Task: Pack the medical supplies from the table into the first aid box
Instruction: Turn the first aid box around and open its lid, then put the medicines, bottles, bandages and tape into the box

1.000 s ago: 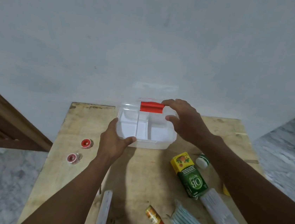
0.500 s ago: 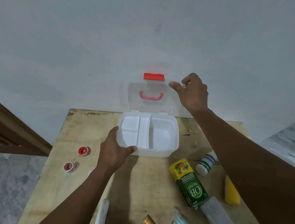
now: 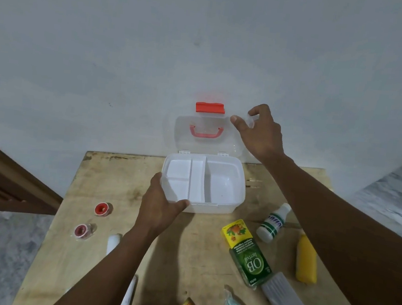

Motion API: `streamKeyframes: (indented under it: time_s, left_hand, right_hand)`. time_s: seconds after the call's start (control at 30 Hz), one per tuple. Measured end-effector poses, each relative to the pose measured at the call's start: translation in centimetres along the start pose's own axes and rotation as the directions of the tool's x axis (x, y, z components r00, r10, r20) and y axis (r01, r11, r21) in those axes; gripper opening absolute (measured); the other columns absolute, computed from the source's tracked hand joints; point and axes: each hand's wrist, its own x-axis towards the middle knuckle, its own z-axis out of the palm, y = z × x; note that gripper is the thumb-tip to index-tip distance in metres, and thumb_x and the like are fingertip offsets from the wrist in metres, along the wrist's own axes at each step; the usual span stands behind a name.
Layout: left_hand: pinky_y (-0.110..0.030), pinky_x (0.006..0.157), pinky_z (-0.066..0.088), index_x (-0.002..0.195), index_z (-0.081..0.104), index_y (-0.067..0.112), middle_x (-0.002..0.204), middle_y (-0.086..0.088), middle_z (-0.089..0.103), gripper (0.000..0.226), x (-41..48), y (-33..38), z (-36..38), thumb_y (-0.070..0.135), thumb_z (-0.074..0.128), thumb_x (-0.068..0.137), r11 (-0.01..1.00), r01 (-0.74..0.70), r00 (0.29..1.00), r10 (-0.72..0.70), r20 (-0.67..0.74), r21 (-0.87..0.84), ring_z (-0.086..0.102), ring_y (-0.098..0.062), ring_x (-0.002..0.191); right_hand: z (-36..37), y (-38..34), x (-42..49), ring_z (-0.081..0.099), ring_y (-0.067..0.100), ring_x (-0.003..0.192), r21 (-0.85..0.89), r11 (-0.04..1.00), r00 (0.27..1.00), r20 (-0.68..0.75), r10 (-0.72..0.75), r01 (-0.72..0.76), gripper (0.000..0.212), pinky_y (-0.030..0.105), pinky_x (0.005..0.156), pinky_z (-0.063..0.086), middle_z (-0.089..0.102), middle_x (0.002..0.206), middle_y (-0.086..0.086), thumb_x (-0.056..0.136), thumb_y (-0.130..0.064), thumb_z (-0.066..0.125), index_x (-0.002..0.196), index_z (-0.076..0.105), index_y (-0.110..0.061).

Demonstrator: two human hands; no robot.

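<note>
On the wooden table (image 3: 105, 191), our left hand (image 3: 161, 208) grips the first aid box (image 3: 213, 207) steady while our right hand (image 3: 262, 136) pinches its lid (image 3: 203, 145) upright (for packing).

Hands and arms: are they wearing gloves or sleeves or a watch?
No. The left hand and right hand are bare, with no gloves or rings. The left forearm and right forearm are bare too: no sleeve, watch or bracelet in view.

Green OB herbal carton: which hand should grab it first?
Right, probably. The carton lies on that side; the right hand only pinches the open lid, while the left hand grips the first aid box, steadying it.
</note>
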Motion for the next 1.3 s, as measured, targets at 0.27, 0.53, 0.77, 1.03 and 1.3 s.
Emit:
streamKeyframes:
  time_s: [0.27,0.53,0.77,1.03,1.3]
  left_hand:
    - [-0.02,0.075,0.045,0.134,0.035,0.025,0.126,0.008,0.05,0.089,1.3,0.4,-0.1,0.034,0.09,0.065,0.995,-0.097,0.991,0.096,0.091,0.016,0.049,-0.015,0.113]
    - [-0.028,0.071,0.041,0.143,0.027,0.017,0.128,0.001,0.054,0.094,1.6,0.4,-0.5,0.033,0.086,0.071,0.991,-0.04,0.991,0.023,0.134,0.127,0.052,-0.023,0.109]
    - [-0.036,0.095,0.042,0.155,0.01,0.009,0.149,-0.014,0.042,0.111,1.3,0.9,-0.8,0.035,0.083,0.075,0.986,-0.027,0.988,0.002,0.151,0.162,0.043,-0.034,0.133]
    - [-0.041,0.104,0.043,0.157,0.002,0.005,0.15,-0.016,0.041,0.119,1.0,0.4,-1.0,0.042,0.081,0.076,0.982,-0.03,0.989,0.001,0.15,0.185,0.042,-0.035,0.135]
    - [-0.041,0.104,0.042,0.156,0.003,0.0,0.145,-0.019,0.046,0.117,1.1,0.0,-0.7,0.043,0.079,0.078,0.975,-0.059,0.989,0.029,0.142,0.212,0.043,-0.035,0.134]
  right_hand:
    - [-0.2,-0.2,-0.2,0.056,0.032,0.116,-0.035,0.999,0.996,0.085,0.013,-0.01,0.065,0.039,0.095,0.046,0.055,0.13,0.012,0.087,-0.058,0.059,0.132,0.04,-0.016]
    - [-0.2,0.5,-2.2,0.054,0.035,0.121,-0.044,0.996,0.997,0.01,0.079,-0.079,0.072,0.042,0.099,0.044,0.051,0.135,0.015,0.086,-0.055,0.062,0.138,0.034,-0.014]
    - [0.2,3.6,-10.7,0.058,0.036,0.111,-0.266,0.951,0.988,-0.051,0.147,-0.155,0.05,0.037,0.086,0.045,0.06,0.12,0.017,0.088,-0.042,0.062,0.125,0.047,-0.011]
    - [1.5,7.8,-19.9,0.057,0.02,0.078,-0.619,0.755,0.896,0.182,0.404,-0.215,0.048,0.029,0.06,0.042,0.061,0.094,0.003,0.071,-0.056,0.07,0.091,0.05,-0.017]
    - [2.3,8.2,-21.8,0.052,0.029,0.118,-0.712,0.657,0.889,0.102,0.447,-0.248,0.064,0.04,0.088,0.045,0.054,0.123,0.009,0.076,-0.045,0.069,0.129,0.046,-0.017]
